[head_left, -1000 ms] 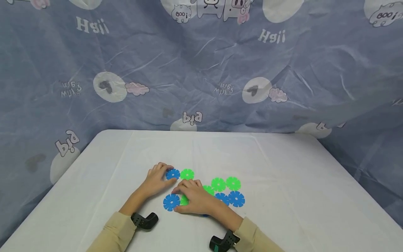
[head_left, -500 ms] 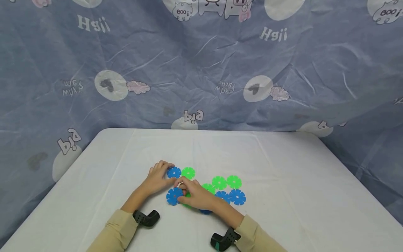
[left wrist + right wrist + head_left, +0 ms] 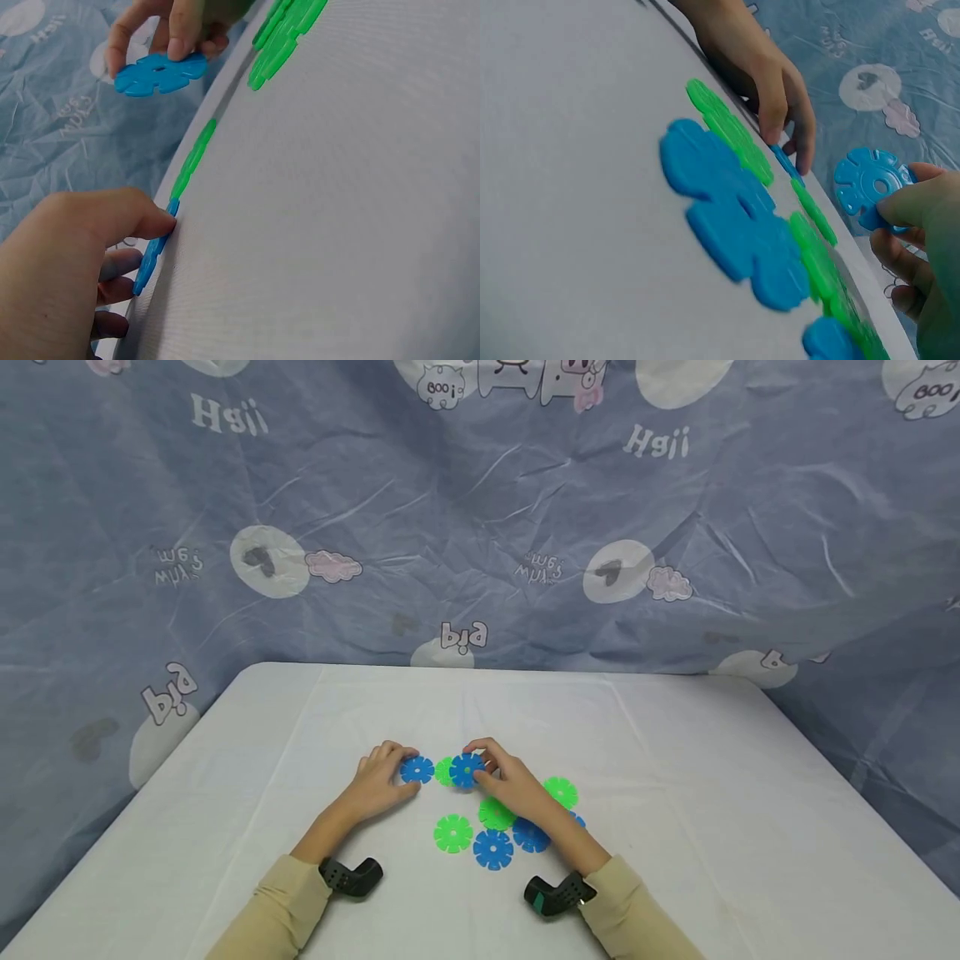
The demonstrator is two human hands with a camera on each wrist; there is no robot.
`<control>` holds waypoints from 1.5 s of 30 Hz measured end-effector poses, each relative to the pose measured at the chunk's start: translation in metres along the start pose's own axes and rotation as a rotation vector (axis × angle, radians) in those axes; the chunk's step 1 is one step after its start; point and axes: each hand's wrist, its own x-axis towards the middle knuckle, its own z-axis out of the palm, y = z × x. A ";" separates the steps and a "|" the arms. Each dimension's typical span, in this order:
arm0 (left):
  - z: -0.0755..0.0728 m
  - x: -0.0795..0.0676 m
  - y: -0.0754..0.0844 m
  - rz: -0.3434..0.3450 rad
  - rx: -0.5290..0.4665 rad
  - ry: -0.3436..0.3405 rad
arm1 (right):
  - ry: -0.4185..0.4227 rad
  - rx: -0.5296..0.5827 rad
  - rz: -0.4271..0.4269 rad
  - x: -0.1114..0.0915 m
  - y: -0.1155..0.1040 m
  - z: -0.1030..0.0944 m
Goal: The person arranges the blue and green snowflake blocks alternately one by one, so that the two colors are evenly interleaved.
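My right hand pinches a blue interlocking disc by its edge, thumb on one side and fingers on the other. In the left wrist view that blue disc is raised off the table. In the head view it overlaps part of a green disc. My left hand holds another blue disc between thumb and fingertips, flat on the table. The green disc lies against that one's right side, as the left wrist view shows.
Nearer on the white table lie a green disc, a blue disc, another green disc and more discs partly under my right forearm. A printed blue cloth hangs behind the table.
My right hand has picked the blue disc up from beside the near green disc and carried it up and to the right, over the far green disc. My left hand keeps its place.
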 end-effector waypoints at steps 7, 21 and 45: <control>0.001 0.000 0.000 0.013 -0.008 0.004 | 0.179 -0.059 0.112 0.001 0.022 -0.006; 0.001 0.000 0.000 0.015 -0.012 0.000 | 0.272 -0.411 0.205 -0.002 0.026 -0.002; -0.001 0.002 0.000 0.033 0.013 -0.004 | 0.142 -0.499 0.105 -0.002 0.022 -0.004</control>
